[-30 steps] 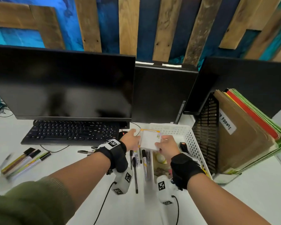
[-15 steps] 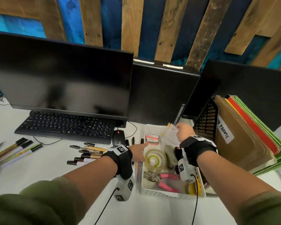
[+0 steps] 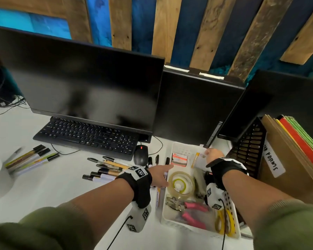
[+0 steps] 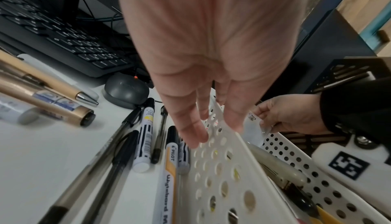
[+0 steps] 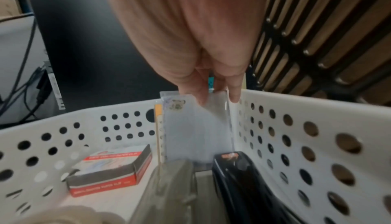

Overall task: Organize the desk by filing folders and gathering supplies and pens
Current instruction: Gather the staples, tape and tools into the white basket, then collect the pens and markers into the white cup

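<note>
White perforated plastic forms the basket (image 3: pixel 172 220) that sits on the desk (image 3: pixel 43 186) in the head view, between a scatter of pens (image 3: pixel 107 168) and a black file rack (image 3: pixel 249 147) holding upright folders (image 3: pixel 293 159). The right hand (image 3: pixel 212 155) reaches into the basket's far right corner, pinching a clear packet (image 3: pixel 200 160) that stands on edge there. The left hand (image 3: pixel 160 175) hovers with straight fingers over the basket's left rim, holding nothing. Inside the basket lie a tape roll (image 3: pixel 180 184), a small red and white box (image 3: pixel 179 159), a pink-handled punch (image 3: pixel 190 211) and yellow scissors (image 3: pixel 224 222). A keyboard (image 3: pixel 87 135) and mouse (image 3: pixel 141 155) lie under the monitor (image 3: pixel 90 83).

From the left wrist, the left hand (image 4: pixel 211 60) hangs open, palm down, fingertips (image 4: pixel 194 137) just above the basket's rim (image 4: pixel 222 152). Markers (image 4: pixel 169 169) and pens lie side by side on the desk just left of the basket. Across the basket the right hand (image 4: pixel 292 115) grips the packet (image 4: pixel 253 127).

From the right wrist, the right hand (image 5: pixel 201 43) holds the packet (image 5: pixel 196 132) by its top edge between thumb and fingers, upright against the basket's back wall (image 5: pixel 118 127). The red and white box (image 5: pixel 112 170) lies on the basket floor to its left, and a black stapler (image 5: pixel 243 185) lies in front.
</note>
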Motion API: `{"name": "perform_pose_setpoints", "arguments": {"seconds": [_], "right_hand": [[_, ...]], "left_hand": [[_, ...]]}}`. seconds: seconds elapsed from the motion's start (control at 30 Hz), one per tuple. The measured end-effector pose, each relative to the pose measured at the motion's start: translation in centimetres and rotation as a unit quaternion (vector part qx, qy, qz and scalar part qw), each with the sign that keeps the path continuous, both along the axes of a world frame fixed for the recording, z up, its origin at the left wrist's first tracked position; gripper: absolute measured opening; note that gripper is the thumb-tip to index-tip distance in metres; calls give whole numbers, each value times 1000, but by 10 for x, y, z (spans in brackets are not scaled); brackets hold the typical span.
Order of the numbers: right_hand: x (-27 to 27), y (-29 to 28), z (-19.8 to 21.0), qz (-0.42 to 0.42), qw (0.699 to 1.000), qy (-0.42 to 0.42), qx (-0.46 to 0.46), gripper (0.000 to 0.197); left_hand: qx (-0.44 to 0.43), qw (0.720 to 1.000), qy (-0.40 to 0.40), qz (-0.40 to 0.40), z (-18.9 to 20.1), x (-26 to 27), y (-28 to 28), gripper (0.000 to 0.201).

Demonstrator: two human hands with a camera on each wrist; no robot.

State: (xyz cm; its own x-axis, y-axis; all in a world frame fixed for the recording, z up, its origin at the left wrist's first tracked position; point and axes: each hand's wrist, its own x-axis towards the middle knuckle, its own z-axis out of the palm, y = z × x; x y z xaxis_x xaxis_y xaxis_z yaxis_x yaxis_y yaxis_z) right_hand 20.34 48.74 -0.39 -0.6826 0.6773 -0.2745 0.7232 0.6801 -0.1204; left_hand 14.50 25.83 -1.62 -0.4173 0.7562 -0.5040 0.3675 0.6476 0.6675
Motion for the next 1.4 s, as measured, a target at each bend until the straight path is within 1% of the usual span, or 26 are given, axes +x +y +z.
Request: {"name": "perform_pose_setpoints", "arguments": {"seconds": [0.13, 0.27, 0.37, 0.5, 0.67, 0.77, 0.9, 1.0, 1.17, 1.27, 1.4], "right_hand": [[0, 1, -4, 8, 999, -28, 14, 33], [3, -5, -6, 26, 997, -52, 56, 39], [5, -12, -7, 23, 996, -44, 77, 41], [3, -24, 1, 24, 996, -26, 77, 46], [-4, -43, 22, 73, 995, -7, 66, 42], [-9, -62, 34, 99, 992, 14, 74, 38], [-17, -96, 41, 116, 989, 45, 84, 31], [-22, -126, 44, 126, 986, 58, 95, 30], [-30, -180, 45, 183, 979, 45, 80, 31], [-36, -216, 38, 237, 969, 42, 56, 28], [-47, -262, 30, 275, 960, 19, 37, 24]], "left_hand": [[-6, 1000, 9, -9, 0, -1, 1, 75], [-14, 1000, 8, -9, 0, -1, 0, 75], [-9, 1000, -2, -9, 0, -1, 0, 75], [12, 1000, -5, -12, -3, -1, -2, 75], [39, 999, 37, -10, -5, 2, -7, 70], [57, 993, 99, 14, -3, 0, -17, 57], [38, 984, 172, 31, -2, -13, -39, 43], [18, 977, 212, 32, -3, -21, -66, 38], [-11, 971, 219, 89, -11, -34, -114, 32], [-24, 963, 240, 117, -12, -38, -146, 31], [-35, 954, 249, 160, -21, -52, -192, 31]]}}
